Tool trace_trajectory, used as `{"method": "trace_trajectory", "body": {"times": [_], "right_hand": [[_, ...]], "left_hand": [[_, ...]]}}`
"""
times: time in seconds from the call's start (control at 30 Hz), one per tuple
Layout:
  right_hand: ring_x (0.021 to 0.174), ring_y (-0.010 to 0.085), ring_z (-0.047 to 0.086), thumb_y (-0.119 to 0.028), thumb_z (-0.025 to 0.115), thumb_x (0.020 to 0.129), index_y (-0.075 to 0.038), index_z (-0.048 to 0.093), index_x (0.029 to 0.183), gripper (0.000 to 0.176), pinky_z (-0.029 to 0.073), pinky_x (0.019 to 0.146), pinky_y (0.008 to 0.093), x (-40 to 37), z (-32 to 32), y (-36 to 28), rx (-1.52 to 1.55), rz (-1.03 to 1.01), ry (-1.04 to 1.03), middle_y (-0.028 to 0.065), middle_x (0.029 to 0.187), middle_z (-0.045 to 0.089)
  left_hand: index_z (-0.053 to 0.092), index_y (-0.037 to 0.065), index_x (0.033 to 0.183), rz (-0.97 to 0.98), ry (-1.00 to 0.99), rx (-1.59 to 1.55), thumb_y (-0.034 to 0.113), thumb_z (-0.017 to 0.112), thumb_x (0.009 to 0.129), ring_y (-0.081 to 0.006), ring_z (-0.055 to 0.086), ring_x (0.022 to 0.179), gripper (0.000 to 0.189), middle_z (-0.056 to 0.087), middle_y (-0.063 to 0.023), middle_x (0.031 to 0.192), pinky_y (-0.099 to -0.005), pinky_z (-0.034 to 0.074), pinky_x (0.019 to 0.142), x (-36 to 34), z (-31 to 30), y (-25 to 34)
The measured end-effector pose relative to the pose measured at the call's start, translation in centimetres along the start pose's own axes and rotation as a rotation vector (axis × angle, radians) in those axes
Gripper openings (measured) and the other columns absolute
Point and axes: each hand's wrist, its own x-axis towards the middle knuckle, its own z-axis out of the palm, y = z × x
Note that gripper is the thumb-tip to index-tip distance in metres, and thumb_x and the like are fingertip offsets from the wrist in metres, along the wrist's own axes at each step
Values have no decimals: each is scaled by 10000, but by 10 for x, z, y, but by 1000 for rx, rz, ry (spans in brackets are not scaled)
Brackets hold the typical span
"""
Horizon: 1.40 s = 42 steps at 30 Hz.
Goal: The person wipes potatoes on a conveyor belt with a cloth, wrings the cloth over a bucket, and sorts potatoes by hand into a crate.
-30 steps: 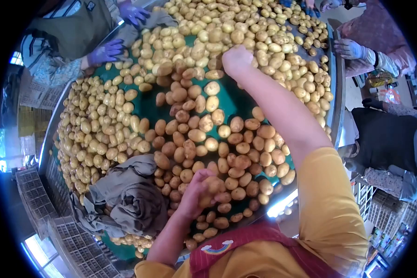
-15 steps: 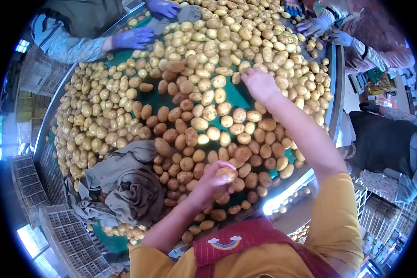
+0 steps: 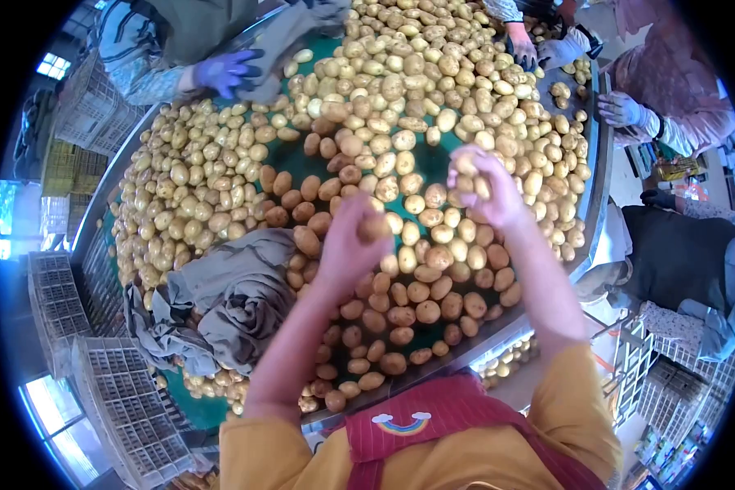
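My left hand is closed around a brownish potato, raised over the middle of the heap. To its right, my right hand grips potatoes, with at least two showing between thumb and fingers. Beneath both hands lie many loose potatoes, browner in the centre and near my side, paler yellow around them. Patches of green table surface show between them. A crumpled grey cloth rests on the potatoes left of my left forearm.
Across the table, a co-worker's purple-gloved hand touches another grey cloth. Other gloved hands work at the far right. A metal rim edges the table on my side. Plastic crates stand at the left.
My left hand has moved forward with its potato. My right hand has drawn slightly back and now visibly holds potatoes. The far co-worker's grey cloth has shifted; gloved hands at right have moved.
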Motion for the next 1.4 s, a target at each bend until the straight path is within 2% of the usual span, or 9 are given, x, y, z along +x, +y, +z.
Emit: {"method": "trace_trajectory", "body": {"times": [0.2, 0.37, 0.4, 0.47, 0.57, 0.77, 1.03, 1.13, 1.4], "right_hand": [[882, 236, 620, -342, 597, 995, -95, 564, 936, 256, 438, 497, 248, -54, 20, 30, 449, -3, 160, 104, 937, 599], [729, 99, 598, -139, 722, 874, -88, 652, 912, 94, 395, 538, 204, -30, 45, 8, -585, 65, 340, 34, 794, 652], [785, 134, 625, -156, 741, 842, -108, 681, 923, 112, 457, 626, 246, -18, 52, 8, -824, 77, 292, 49, 837, 658], [873, 207, 647, -146, 731, 804, -148, 703, 944, 143, 519, 745, 317, 25, 29, 35, -1384, -412, 36, 48, 907, 632], [1036, 267, 625, -152, 719, 769, -182, 712, 957, 191, 556, 849, 383, 64, 68, 47, -1827, -325, 24, 23, 1048, 585], [1081, 242, 586, -124, 633, 868, -166, 728, 977, 151, 585, 806, 384, 124, 85, 52, -2313, -312, -152, 15, 1131, 595], [1043, 288, 623, -124, 621, 875, -177, 662, 1057, 195, 565, 807, 415, 140, 58, 50, -2192, -477, -151, 81, 1093, 580], [1131, 275, 581, -62, 669, 818, -172, 668, 1116, 317, 552, 860, 395, 136, 64, 37, -2161, -232, -104, 65, 1125, 565], [1072, 291, 625, -160, 614, 873, -145, 709, 986, 148, 567, 793, 417, 163, 60, 64, -2231, -337, 100, 100, 1073, 603]], "left_hand": [[566, 24, 1106, 98, -182, 517, 226, 762, 766, -408, 324, 1479, 441, 345, -242, 1588, -434, 412, 1138, 66, 37, -26], [571, 38, 1106, -64, -271, 571, 263, 709, 807, -458, 359, 1442, 398, 185, -241, 1642, -445, 506, 1039, -29, 68, 7], [568, 29, 1134, -83, -336, 605, 273, 702, 804, -444, 346, 1456, 432, 231, -269, 1617, -443, 503, 1035, -43, 65, 16], [584, 50, 1155, 7, -198, 457, 267, 706, 792, -437, 482, 1351, 440, 433, -263, 1496, -455, 517, 987, -74, 66, 11], [603, 97, 1165, -216, -349, 275, 267, 713, 784, -404, 611, 1161, 432, 611, -200, 1275, -461, 532, 901, -90, 54, 20], [629, 161, 1140, -107, -188, 288, 177, 716, 782, -355, 664, 960, 369, 656, -111, 1095, -427, 547, 788, -93, 23, 11], [646, 155, 1115, 0, -166, 250, 98, 671, 807, -339, 662, 943, 315, 661, -95, 1048, -415, 549, 760, -80, 20, 8], [642, 148, 1139, 26, -172, 246, 112, 672, 817, -321, 651, 948, 326, 641, -80, 1041, -419, 544, 753, -83, 22, 13], [660, 145, 1113, -80, -254, 231, 248, 754, 792, -330, 671, 985, 350, 672, -96, 1099, -397, 556, 827, -96, 27, 13]]}}
